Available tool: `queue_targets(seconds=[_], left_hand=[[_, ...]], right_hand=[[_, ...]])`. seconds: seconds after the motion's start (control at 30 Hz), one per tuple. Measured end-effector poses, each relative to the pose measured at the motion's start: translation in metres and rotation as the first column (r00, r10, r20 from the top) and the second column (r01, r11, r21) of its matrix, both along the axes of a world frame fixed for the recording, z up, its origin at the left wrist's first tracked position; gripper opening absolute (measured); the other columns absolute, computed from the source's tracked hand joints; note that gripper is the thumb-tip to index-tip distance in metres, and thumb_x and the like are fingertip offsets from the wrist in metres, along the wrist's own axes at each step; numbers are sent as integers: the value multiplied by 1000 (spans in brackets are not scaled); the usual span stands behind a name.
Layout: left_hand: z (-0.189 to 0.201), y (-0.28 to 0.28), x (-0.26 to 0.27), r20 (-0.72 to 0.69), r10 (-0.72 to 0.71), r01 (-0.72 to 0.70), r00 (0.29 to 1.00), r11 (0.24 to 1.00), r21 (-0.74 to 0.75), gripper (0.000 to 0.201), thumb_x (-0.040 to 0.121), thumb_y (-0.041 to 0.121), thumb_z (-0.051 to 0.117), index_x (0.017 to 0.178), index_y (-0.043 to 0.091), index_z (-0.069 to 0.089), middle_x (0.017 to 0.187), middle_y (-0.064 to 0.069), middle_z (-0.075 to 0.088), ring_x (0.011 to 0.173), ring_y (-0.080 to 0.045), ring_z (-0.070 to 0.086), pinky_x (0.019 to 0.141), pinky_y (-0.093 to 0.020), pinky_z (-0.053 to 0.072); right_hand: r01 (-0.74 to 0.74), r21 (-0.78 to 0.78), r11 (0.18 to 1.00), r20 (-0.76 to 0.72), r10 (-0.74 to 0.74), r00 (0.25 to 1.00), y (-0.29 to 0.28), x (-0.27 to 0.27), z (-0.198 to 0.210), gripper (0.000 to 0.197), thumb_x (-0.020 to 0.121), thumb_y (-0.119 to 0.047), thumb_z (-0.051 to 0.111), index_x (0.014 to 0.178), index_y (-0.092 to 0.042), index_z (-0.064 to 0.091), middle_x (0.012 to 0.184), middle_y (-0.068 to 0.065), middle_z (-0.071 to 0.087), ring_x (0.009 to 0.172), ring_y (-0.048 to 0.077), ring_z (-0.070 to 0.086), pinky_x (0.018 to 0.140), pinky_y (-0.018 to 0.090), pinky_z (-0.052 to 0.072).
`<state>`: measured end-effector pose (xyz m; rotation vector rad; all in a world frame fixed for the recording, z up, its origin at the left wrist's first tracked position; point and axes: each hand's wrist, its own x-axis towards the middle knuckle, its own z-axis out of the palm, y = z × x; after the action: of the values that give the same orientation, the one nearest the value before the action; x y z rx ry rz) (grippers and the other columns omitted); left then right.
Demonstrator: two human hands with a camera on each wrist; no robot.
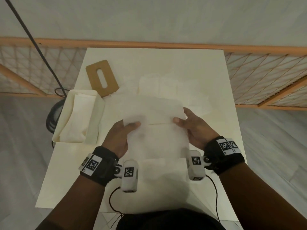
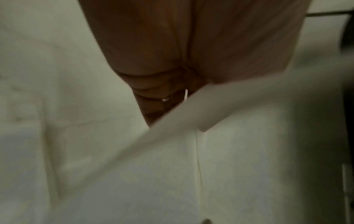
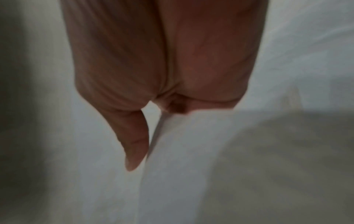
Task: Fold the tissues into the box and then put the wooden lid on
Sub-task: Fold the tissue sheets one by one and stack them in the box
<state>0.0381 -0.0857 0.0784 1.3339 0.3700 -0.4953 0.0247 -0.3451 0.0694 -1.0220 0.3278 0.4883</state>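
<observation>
A white tissue (image 1: 156, 123) is held just above the middle of a white table (image 1: 221, 113), the left hand (image 1: 119, 136) pinching its left edge and the right hand (image 1: 194, 128) pinching its right edge, thumbs on top, with a fold line running across between them. To the left, the open white box (image 1: 99, 117) already holds folded tissue, and more tissues (image 1: 167, 85) lie flat farther back. The wooden lid (image 1: 102, 78), with its slot, rests on the table behind the box, so the folding appears partly done and the lid is not yet on.
</observation>
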Motion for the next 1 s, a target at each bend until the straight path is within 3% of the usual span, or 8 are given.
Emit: queue_targets(seconds=[0.1, 0.2, 0.33, 0.4, 0.53, 0.67, 0.8, 1.0], left_hand=[[-5, 6, 3, 90, -100, 81, 991, 976, 200, 69, 67, 48, 88, 129, 31, 63, 121, -3, 73, 115, -30, 67, 102, -55, 51], [-7, 11, 5, 179, -92, 49, 980, 971, 233, 92, 56, 49, 95, 135, 49, 48, 123, -7, 71, 113, -27, 68, 96, -50, 55], [-1, 12, 5, 310, -272, 147, 911, 916, 372, 60, 76, 18, 89, 124, 44, 64, 115, 0, 74, 100, -20, 72, 92, -43, 56], [2, 9, 6, 335, -360, 152, 871, 844, 514, 28, 84, 17, 82, 101, 38, 76, 103, 12, 75, 82, -10, 69, 85, -35, 55], [4, 1, 5, 404, -382, 55, 831, 780, 624, 13, 85, 27, 81, 87, 39, 78, 100, 14, 67, 91, -8, 65, 79, -27, 55], [3, -3, 0, 367, -399, 104, 840, 783, 614, 10, 84, 29, 81, 86, 37, 77, 116, 13, 63, 108, -7, 63, 91, -30, 52], [-7, -5, -8, 256, -405, 222, 878, 817, 532, 5, 85, 30, 80, 88, 33, 77, 91, 7, 77, 88, -19, 71, 89, -42, 56], [-52, -8, -32, 75, -481, 333, 874, 703, 628, 25, 84, 22, 80, 92, 37, 62, 81, -2, 74, 65, -12, 62, 72, -32, 52]], right_hand=[[14, -140, 990, 62, -5, 998, -10, -4, 8, 79, 84, -6, 74, 146, -32, 33, 124, 17, 70, 113, 37, 68, 93, 52, 57], [-54, -317, 947, 159, 109, 981, -14, -7, 16, 98, 76, -4, 84, 144, -45, 26, 121, 18, 71, 112, 35, 69, 96, 53, 56], [-43, -610, 791, 260, 251, 932, -21, -9, 27, 88, 77, -13, 89, 140, -52, 41, 130, -9, 64, 108, 16, 69, 93, 35, 58], [-71, -765, 641, 224, 367, 903, -24, -8, 29, 58, 79, -26, 87, 123, -52, 62, 133, -20, 55, 117, 4, 59, 103, 23, 48], [-57, -905, 422, 131, 403, 906, -31, -9, 22, 11, 85, -35, 80, 95, -38, 75, 135, -20, 47, 113, 0, 54, 80, -1, 35], [-38, -839, 542, 148, 296, 944, -40, -21, 15, 18, 88, -42, 76, 103, -43, 66, 130, -22, 58, 113, 0, 57, 84, 9, 39], [-87, -780, 620, 88, 246, 965, -46, -37, -3, 14, 94, -41, 70, 106, -34, 71, 97, -3, 76, 89, 17, 70, 79, 35, 53], [-141, -797, 588, -26, 199, 980, -44, -59, -49, 12, 93, -22, 72, 102, -29, 69, 90, -3, 76, 79, 16, 73, 65, 27, 59]])
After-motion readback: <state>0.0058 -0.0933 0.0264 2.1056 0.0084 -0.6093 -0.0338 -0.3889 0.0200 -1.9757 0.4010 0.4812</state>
